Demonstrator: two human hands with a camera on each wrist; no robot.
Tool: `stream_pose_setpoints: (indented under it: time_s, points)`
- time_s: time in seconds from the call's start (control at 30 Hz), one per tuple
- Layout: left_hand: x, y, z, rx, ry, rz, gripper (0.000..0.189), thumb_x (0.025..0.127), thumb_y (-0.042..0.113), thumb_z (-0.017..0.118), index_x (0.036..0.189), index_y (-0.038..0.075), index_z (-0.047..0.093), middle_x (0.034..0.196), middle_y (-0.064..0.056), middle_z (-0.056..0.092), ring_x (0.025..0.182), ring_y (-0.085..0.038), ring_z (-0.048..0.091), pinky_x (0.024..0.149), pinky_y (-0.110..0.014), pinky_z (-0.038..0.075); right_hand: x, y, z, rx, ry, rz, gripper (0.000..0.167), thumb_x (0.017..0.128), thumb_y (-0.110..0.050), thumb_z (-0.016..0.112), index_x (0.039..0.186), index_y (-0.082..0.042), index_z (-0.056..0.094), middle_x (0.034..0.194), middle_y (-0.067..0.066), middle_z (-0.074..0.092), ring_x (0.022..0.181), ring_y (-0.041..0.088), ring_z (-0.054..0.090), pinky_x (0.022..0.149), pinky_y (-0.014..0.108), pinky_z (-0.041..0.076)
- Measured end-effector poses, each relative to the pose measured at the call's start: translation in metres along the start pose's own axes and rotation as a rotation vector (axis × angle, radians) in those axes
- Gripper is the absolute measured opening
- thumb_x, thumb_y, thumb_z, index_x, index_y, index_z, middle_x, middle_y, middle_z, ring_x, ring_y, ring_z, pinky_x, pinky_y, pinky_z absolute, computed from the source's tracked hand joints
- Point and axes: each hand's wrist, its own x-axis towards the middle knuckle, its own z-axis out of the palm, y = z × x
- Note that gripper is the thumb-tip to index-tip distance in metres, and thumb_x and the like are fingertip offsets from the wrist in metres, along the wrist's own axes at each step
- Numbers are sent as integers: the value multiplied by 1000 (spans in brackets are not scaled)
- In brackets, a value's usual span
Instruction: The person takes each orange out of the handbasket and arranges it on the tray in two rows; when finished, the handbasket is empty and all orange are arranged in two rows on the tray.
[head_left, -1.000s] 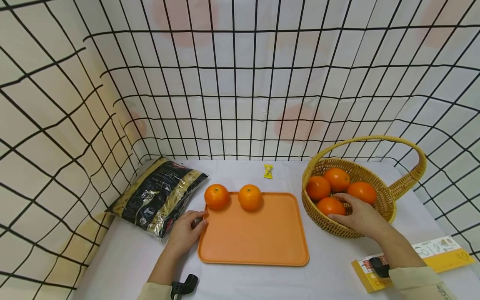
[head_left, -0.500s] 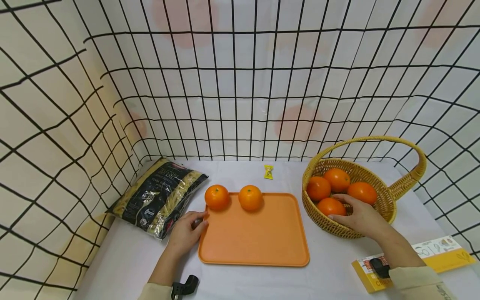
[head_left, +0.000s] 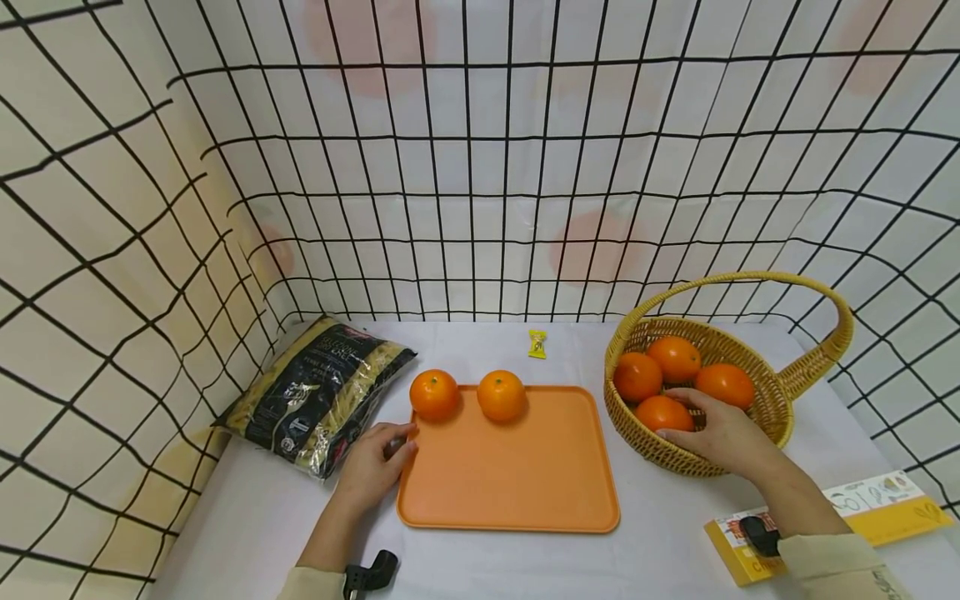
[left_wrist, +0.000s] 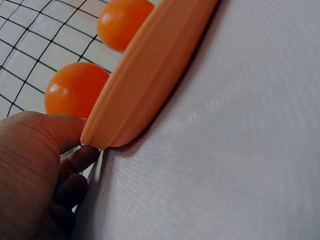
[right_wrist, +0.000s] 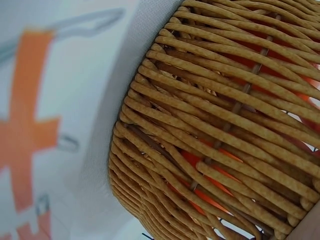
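Note:
In the head view my left hand is at the left edge of the orange tray. The left wrist view shows its thumb and fingers pinching the tray's rim. Two oranges sit along the tray's far edge, one at the far left corner and another beside it. My right hand reaches into a wicker basket and grips the nearest orange, thumb in front and fingers behind. Several other oranges lie around it. Basket weave hides the fingers in the right wrist view.
A bag of pasta lies left of the tray. Behind the tray is a small yellow-wrapped candy. A yellow and white box lies under the right wrist. The basket's tall handle arches above it; grid-patterned walls enclose the table.

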Motion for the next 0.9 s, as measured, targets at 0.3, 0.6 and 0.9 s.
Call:
stream_pose_setpoints:
  time_s: [0.3, 0.6, 0.9]
  points:
    - [0, 0, 0, -2, -4, -7, 31, 93, 18, 75, 124, 17, 75, 115, -1, 71, 87, -12, 58, 77, -26, 48, -1, -1, -1, 1, 5, 4, 79, 85, -61, 74, 143, -12, 52, 132, 27, 62, 113, 46, 61, 90, 66, 49]
    - [0, 0, 0, -2, 2, 0, 31, 92, 18, 76, 123, 17, 75, 114, -1, 71, 84, -11, 57, 75, -24, 47, -1, -1, -1, 24, 32, -2, 85, 85, -62, 73, 146, -8, 49, 137, 29, 59, 118, 49, 58, 93, 68, 47]
    - [-1, 1, 0, 0, 8, 0, 31, 92, 18, 76, 123, 17, 75, 114, -1, 72, 85, -11, 57, 75, -24, 47, -2, -1, -5, 91, 11, 53, 90, 88, -62, 70, 153, -7, 39, 146, 32, 48, 127, 52, 49, 99, 71, 42]
